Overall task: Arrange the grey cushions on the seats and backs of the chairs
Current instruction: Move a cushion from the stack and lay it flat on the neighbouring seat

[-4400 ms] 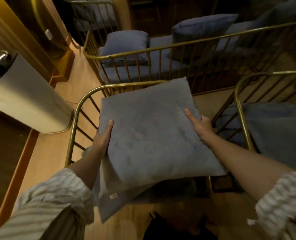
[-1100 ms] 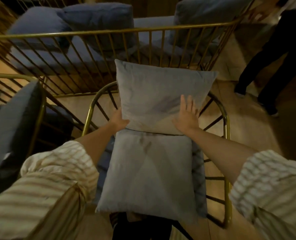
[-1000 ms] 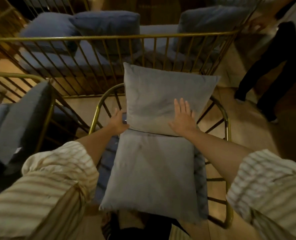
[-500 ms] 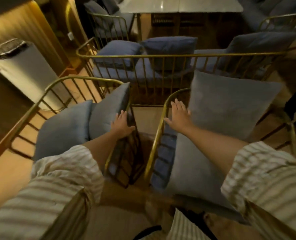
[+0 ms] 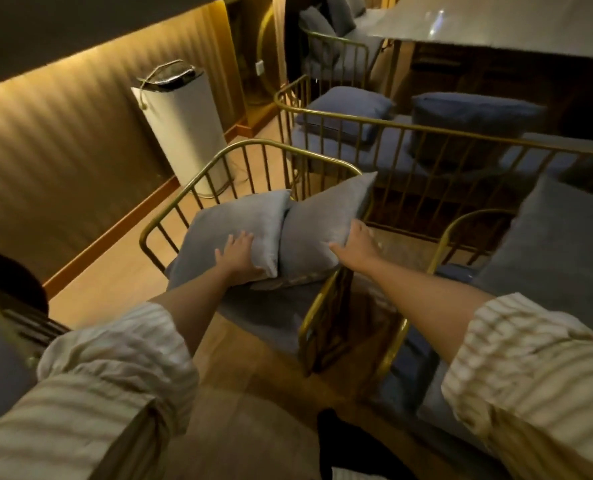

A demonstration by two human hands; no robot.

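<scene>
A gold wire chair (image 5: pixel 170 216) in the middle holds two grey cushions standing side by side on its grey seat pad (image 5: pixel 271 313). My left hand (image 5: pixel 234 252) lies flat, fingers spread, on the lower right part of the left cushion (image 5: pixel 232 220). My right hand (image 5: pixel 355 242) grips the lower right edge of the right cushion (image 5: pixel 319 226), thumb in front and fingers behind it. To the right, a second gold chair (image 5: pixel 442 237) has a grey cushion (image 5: pixel 551 247) leaning against its back.
A white floor-standing appliance (image 5: pixel 180 133) stands by the ribbed wall at the back left. Behind the chairs runs a gold-railed bench (image 5: pixel 461 135) with blue cushions (image 5: pixel 347 112). A grey tabletop (image 5: pixel 496 26) is at the top right. A dark chair (image 5: pixel 7 317) sits at the left edge.
The view has swung left from the right-hand chair. My right hand left that chair's rail and took the right cushion's edge; my left hand moved onto the left cushion.
</scene>
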